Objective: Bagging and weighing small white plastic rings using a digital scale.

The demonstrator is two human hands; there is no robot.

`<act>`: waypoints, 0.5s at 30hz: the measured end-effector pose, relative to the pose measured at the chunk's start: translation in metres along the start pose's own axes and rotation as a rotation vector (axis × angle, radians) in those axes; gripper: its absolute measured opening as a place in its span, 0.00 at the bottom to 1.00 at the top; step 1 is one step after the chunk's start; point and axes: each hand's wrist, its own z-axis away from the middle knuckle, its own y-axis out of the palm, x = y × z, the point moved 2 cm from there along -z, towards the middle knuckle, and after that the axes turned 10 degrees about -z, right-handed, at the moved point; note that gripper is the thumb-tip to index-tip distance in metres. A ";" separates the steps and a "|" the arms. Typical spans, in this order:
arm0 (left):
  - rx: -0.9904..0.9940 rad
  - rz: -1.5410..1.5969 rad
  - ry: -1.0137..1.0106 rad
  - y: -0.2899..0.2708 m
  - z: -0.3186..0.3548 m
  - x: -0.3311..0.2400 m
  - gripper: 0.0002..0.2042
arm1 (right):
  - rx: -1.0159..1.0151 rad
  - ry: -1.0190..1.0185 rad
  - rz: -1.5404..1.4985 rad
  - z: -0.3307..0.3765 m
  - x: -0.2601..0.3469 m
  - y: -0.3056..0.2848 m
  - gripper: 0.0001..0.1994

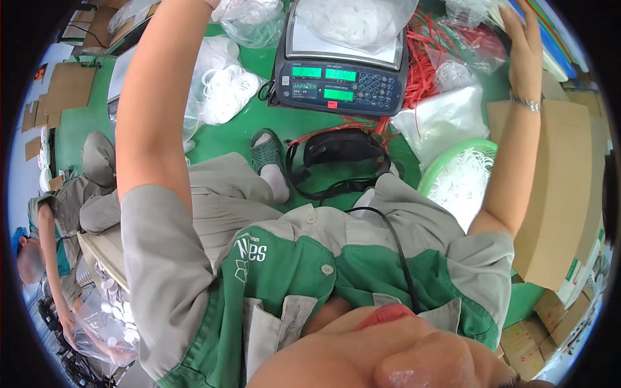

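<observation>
My left arm [155, 103] stretches up past the top edge, where the hand is cut off from view. My right hand [525, 45] is raised at the top right, its fingers stretched out and apart beside a stack of white and blue sheet-like material [555, 39]; the fingertips meet the picture's edge. Between my arms stands a dark digital scale [362, 107] with lit green displays. A clear plastic bag of white pieces [352, 22] rests on its pan. Left of the scale lies another clear bag with white rings [229, 90].
Red plastic strips [424, 61] and clear bags [446, 123] lie right of the scale. A green basket [446, 155] holds white rings. A black waist bag [343, 147] lies near my feet. Cardboard [556, 194] stands at right. At left, a co-worker [65, 200] handles a clear bag.
</observation>
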 end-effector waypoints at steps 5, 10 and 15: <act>-0.014 0.052 0.061 -0.008 0.013 -0.004 0.43 | 0.059 0.095 0.433 0.076 -0.047 -0.075 0.23; -0.106 0.132 0.097 -0.009 0.016 -0.001 0.41 | -0.143 0.571 0.480 0.180 -0.100 -0.148 0.20; 0.027 0.062 0.113 -0.011 0.010 0.009 0.33 | -0.114 0.509 0.241 0.153 -0.087 -0.118 0.13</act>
